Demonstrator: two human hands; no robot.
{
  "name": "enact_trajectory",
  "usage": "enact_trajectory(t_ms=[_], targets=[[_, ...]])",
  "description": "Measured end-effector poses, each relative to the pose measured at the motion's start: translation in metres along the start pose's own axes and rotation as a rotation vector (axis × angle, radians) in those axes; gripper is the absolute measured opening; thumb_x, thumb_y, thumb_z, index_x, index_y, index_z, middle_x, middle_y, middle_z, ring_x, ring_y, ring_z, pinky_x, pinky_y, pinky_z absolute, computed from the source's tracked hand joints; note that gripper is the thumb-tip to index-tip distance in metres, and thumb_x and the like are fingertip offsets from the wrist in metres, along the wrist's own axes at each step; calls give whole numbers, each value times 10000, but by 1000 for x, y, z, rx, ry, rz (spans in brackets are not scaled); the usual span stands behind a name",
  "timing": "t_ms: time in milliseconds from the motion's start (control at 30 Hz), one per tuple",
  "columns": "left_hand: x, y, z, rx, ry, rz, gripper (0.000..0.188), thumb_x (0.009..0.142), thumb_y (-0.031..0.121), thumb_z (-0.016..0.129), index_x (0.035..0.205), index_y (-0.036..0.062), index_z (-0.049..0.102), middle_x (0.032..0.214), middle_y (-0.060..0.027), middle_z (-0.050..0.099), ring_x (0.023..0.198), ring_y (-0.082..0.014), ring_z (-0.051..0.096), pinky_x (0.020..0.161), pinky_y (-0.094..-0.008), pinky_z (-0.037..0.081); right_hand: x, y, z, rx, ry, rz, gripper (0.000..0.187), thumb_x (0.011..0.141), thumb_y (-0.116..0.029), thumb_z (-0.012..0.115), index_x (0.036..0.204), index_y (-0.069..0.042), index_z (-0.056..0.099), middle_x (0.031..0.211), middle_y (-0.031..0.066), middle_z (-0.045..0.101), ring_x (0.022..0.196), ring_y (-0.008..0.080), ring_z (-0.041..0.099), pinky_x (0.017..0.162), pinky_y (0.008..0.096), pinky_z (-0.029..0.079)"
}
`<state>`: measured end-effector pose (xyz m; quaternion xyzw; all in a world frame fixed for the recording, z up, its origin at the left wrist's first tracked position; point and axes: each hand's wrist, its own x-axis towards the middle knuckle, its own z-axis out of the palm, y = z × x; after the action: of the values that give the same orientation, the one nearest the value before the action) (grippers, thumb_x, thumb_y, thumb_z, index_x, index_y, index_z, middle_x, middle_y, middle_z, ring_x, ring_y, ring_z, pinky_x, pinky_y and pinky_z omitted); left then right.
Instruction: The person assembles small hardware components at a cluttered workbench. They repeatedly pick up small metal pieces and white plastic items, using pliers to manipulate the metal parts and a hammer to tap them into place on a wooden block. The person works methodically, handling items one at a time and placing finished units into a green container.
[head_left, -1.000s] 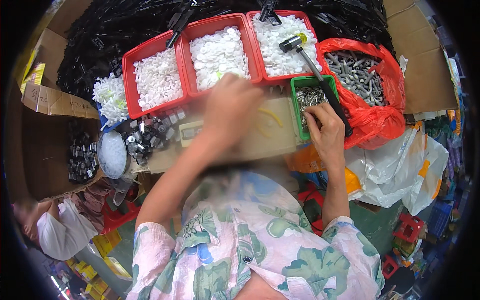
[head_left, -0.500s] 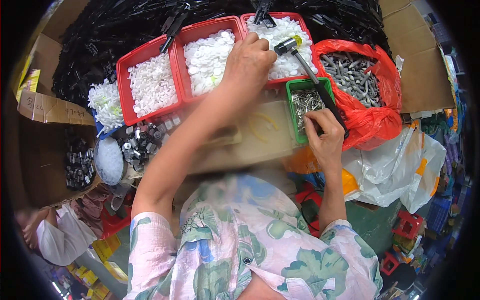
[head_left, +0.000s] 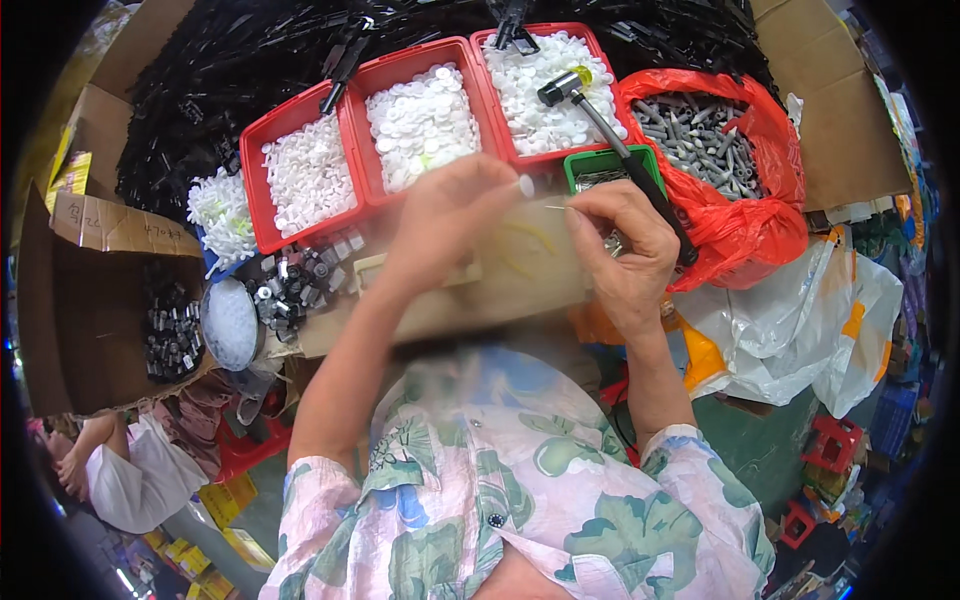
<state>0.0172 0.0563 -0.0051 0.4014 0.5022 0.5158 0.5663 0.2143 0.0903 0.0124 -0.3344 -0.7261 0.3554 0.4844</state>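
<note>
My left hand (head_left: 440,215) is pinched on a small white round plastic piece (head_left: 526,186), held at the fingertips above the bench. Facing it, my right hand (head_left: 625,250) pinches a thin metal pin (head_left: 556,208) that points left, a short gap from the white piece. Behind the right hand stands a green tray (head_left: 612,156) of metal pins, partly hidden by the fingers. A hammer (head_left: 559,91) with a black handle lies slanted across the trays. Past my left hand, red trays (head_left: 372,197) hold white plastic parts; the middle one has round discs.
A red plastic bag (head_left: 750,235) of grey pointed parts sits at the right. Black plastic strips (head_left: 230,60) are heaped behind the trays. Small dark and clear parts (head_left: 290,290) lie at the left beside a white bowl (head_left: 228,323). A cardboard box (head_left: 95,320) stands further left.
My left hand has come from the trays back toward me, with a white round piece in its fingers. My right hand has lifted from the green tray, moving slightly left, with a pin showing.
</note>
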Motion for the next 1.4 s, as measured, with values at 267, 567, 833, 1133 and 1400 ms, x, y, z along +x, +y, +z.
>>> enact_trajectory(t_ms=[267, 567, 833, 1133, 1400], targets=[[-28, -17, -15, -86, -63, 136, 94, 944, 105, 687, 979, 23, 657, 1002, 5, 609, 934, -77, 560, 827, -236, 445, 1, -14, 21, -6, -100, -69, 116, 803, 44, 733, 913, 10, 723, 835, 74, 662, 688, 129, 612, 579, 269, 468], [-33, -22, -29, -7, -51, 246, 91, 934, 69, 690, 987, 4, 655, 1026, -19, 586, 964, -88, 555, 863, -231, 445, -1, -21, 27, -105, -122, -115, 112, 795, 61, 729, 899, 24, 711, 831, 86, 658, 637, 131, 605, 561, 269, 474], [-33, -16, -33, 222, -74, 346, 107, 911, 72, 707, 962, -6, 653, 1001, -39, 593, 941, -133, 543, 852, -275, 431, -1, -20, 27, -88, -148, -125, 126, 786, 75, 715, 899, 21, 704, 824, 76, 650, 636, 126, 603, 562, 265, 476], [-30, -16, -28, 248, -66, 369, 105, 895, 70, 714, 943, -2, 655, 967, -42, 601, 954, -150, 541, 858, -290, 422, -4, -16, 21, -84, -137, -121, 136, 779, 79, 711, 898, 14, 702, 834, 74, 653, 630, 123, 602, 557, 263, 476], [-32, -16, -29, 296, -68, 420, 98, 883, 69, 725, 925, 7, 662, 966, -39, 622, 964, -161, 548, 873, -307, 421, -7, -15, 27, -94, -168, -151, 146, 781, 66, 721, 911, 4, 696, 840, 77, 652, 626, 126, 606, 553, 256, 478]])
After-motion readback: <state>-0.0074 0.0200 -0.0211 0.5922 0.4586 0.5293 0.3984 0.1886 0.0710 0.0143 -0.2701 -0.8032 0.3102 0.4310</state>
